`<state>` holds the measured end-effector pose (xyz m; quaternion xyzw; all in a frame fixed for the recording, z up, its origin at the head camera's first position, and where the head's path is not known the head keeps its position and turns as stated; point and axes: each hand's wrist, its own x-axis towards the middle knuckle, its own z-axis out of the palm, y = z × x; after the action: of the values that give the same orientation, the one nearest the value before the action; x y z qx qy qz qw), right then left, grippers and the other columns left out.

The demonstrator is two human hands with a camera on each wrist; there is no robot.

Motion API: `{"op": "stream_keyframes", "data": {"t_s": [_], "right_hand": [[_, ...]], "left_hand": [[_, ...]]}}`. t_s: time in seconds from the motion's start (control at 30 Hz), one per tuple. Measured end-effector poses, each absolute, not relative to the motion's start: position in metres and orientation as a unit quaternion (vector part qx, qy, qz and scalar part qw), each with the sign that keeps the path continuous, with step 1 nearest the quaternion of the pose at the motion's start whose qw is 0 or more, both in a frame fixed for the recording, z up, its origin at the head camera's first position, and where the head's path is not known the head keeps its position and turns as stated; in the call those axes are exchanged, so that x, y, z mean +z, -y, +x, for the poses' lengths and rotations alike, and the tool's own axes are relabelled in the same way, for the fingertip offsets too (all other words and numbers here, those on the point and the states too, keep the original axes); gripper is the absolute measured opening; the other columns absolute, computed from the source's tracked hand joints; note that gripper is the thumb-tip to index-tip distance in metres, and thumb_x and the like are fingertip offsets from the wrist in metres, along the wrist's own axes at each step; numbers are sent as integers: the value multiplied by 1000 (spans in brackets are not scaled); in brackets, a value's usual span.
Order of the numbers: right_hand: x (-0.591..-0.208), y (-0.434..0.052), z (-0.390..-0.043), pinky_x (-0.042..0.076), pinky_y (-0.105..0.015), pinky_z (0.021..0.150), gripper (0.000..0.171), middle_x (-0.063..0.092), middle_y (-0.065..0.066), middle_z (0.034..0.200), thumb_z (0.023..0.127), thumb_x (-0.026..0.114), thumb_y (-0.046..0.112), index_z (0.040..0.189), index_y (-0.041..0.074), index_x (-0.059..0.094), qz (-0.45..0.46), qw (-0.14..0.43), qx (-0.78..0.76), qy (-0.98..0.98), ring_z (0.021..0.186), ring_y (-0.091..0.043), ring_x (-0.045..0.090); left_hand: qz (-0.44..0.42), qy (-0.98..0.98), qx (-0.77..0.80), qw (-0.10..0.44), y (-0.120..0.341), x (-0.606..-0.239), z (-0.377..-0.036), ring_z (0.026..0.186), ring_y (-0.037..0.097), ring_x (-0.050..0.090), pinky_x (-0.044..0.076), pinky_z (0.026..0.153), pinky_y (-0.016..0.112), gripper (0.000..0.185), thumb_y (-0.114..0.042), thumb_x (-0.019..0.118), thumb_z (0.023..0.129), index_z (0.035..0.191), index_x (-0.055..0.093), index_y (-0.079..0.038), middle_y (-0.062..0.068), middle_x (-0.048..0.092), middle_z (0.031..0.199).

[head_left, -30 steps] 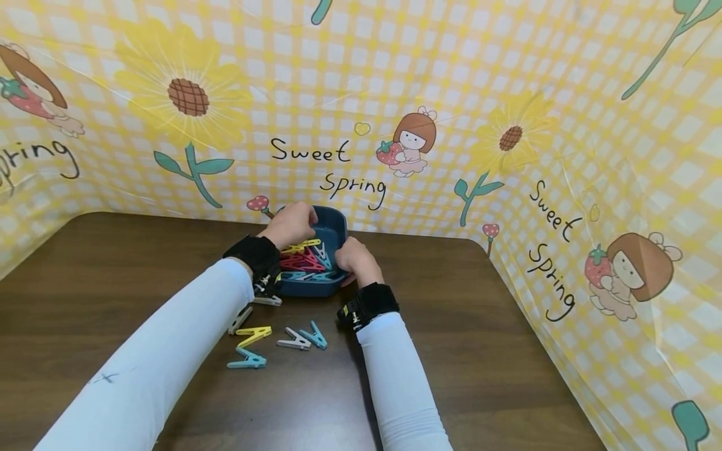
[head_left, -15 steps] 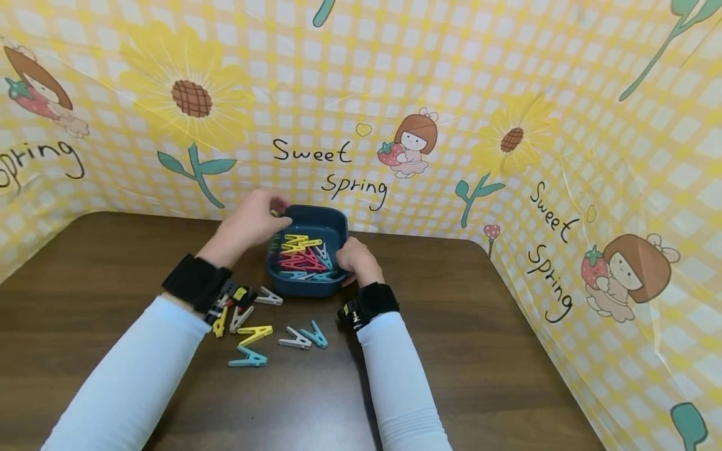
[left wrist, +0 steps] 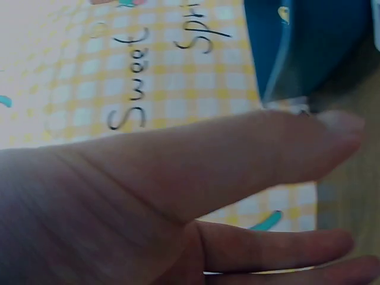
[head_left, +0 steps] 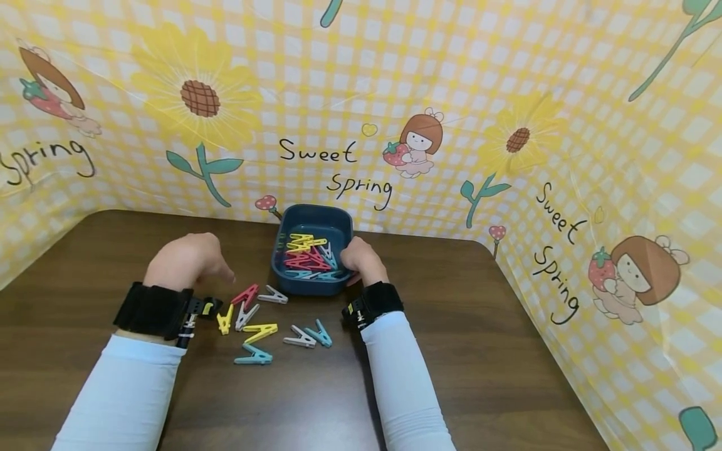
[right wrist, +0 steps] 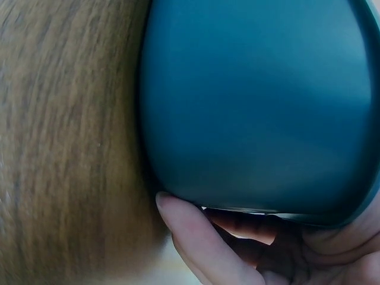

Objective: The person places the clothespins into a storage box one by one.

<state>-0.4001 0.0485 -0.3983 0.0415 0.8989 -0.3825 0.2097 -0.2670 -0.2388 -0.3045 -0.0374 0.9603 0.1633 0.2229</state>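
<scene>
My right hand (head_left: 362,260) grips the right side of a dark blue plastic box (head_left: 310,287). Its thumb is over the rim, and its fingers lie along the outer wall in the right wrist view. Inside the box lie yellow clothespins (head_left: 304,242), red clothespins (head_left: 307,259) and blue ones. To the left of the box, my left hand (head_left: 186,260) hangs over the table, palm down and holding nothing. The left wrist view shows its thumb (left wrist: 237,148) and fingers stretched out. Nearest to it are a red clothespin (head_left: 245,295) and a yellow clothespin (head_left: 225,320).
Loose on the brown table (head_left: 479,351) are grey clothespins (head_left: 273,295), a yellow one and blue clothespins (head_left: 255,356), all in front of the box. A yellow checked cloth (head_left: 316,81) hangs as a wall behind the table and along its right side.
My left hand has moved from inside the box, past its left rim, to the left and nearer. More loose clothespins now show from under the left arm. The right hand stays on the box.
</scene>
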Motion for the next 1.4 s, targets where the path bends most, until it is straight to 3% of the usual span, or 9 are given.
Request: {"op": "stream_keyframes", "data": {"t_s": [0.07,0.1,0.17,0.3,0.4,0.7,0.93,1.2,1.4], "right_hand": [[-397,-50,-398,69,-42,63,47,55,-24,153,113,45,12,159,1,43,37,211,-384,-898,94,-38,78],[-397,-50,-398,69,-42,63,46,55,-24,152,113,45,12,158,0,44,36,212,-387,-897,95,-38,78],[-395,-52,-397,69,-42,64,46,56,-24,150,113,44,11,157,0,44,35,214,-393,-893,99,-38,76],[-395,-54,-398,69,-42,64,44,57,-23,148,113,44,11,156,0,45,32,220,-399,-890,105,-39,75],[-394,-54,-397,69,-43,64,45,57,-24,150,114,43,12,157,1,45,31,224,-397,-890,108,-40,75],[-390,-52,-394,70,-42,66,44,58,-23,148,114,43,12,156,0,45,26,218,-392,-893,110,-39,74],[-388,-52,-392,70,-43,69,44,57,-23,150,114,43,12,156,1,45,29,228,-395,-889,117,-40,72],[-390,-51,-394,70,-44,69,41,59,-23,148,114,44,12,153,1,48,36,229,-390,-891,110,-39,75],[-392,-51,-395,70,-42,68,43,57,-23,151,114,44,13,155,0,45,35,229,-386,-893,102,-38,77]], "left_hand": [[-45,-954,166,246,240,-312,-268,64,19,53,47,65,34,41,-33,75,96,103,69,6,3,54,68],[-44,-952,159,257,240,-316,-269,64,18,52,46,65,33,38,-33,75,95,99,69,4,2,53,68],[-49,-950,145,273,240,-323,-271,71,22,56,50,67,33,36,-35,75,94,94,73,1,7,60,76],[-55,-944,123,303,240,-335,-276,93,33,64,61,81,41,45,-39,78,92,101,76,5,22,71,102],[-57,-941,126,308,240,-341,-279,98,34,66,63,87,45,49,-39,82,89,104,76,6,25,74,108],[-34,-942,129,308,237,-346,-283,91,29,68,61,82,41,28,-21,86,85,96,79,3,19,79,99],[-30,-955,115,272,240,-348,-287,88,32,65,62,77,44,38,-12,89,84,106,65,7,20,70,95],[-13,-947,176,270,251,-350,-290,79,25,73,61,69,33,31,-20,86,89,99,73,6,16,75,89],[19,-935,196,295,264,-345,-289,86,24,76,66,78,37,28,-26,86,89,98,80,0,15,79,94]]}}
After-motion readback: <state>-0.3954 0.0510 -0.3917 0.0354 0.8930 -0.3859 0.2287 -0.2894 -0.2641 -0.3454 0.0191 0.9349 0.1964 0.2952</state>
